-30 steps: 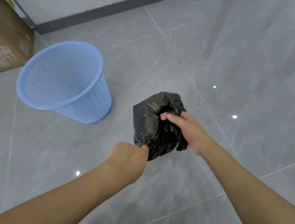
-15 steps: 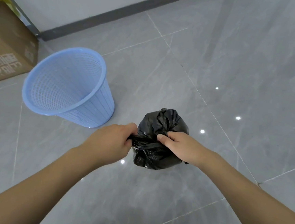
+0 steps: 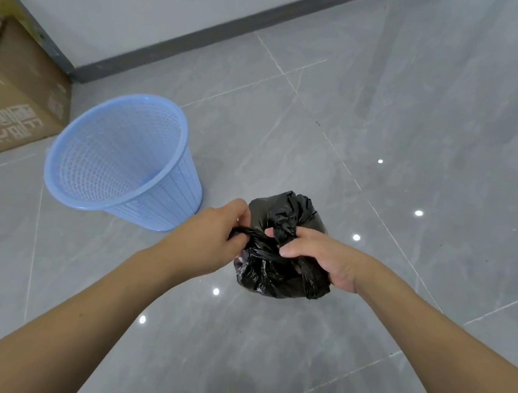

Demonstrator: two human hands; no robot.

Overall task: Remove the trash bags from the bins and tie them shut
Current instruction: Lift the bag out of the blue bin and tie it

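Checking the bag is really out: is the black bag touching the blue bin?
Apart. The head view shows bare floor between the black bag and the blue bin.

The trash bag [image 3: 279, 273] pinched in the fingers [image 3: 290, 247] is thin black plastic, crinkled and glossy. Left of them, the bin [image 3: 123, 159] is pale blue moulded plastic, perforated mesh, smooth-rimmed. The floor [image 3: 415, 116] is polished grey tile, mirror-glossy. Far left, the box [image 3: 18, 103] is matt brown cardboard.
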